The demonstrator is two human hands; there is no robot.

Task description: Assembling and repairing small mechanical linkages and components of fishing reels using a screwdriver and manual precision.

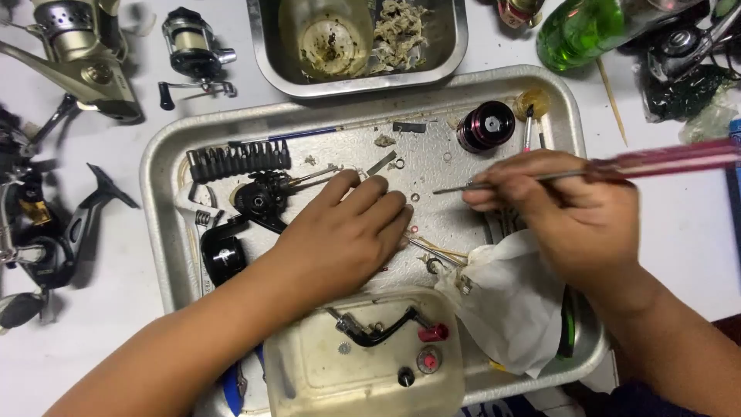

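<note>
My left hand (347, 232) rests palm down in the middle of a metal tray (166, 232), its fingers curled over small washers and parts, beside a black fishing reel body (258, 199). My right hand (559, 212) grips a screwdriver with a clear red handle (664, 158); its thin shaft points left toward my left fingertips. Whether the left hand pinches a part is hidden. A white tissue (513, 297) lies under my right wrist.
A bit holder strip (239, 160) and a dark red spool (486, 125) lie in the tray. A clear plastic tub (363, 355) with a reel handle sits in front. A steel pan (359, 42), a green bottle (587, 29) and several reels (77, 54) surround the tray.
</note>
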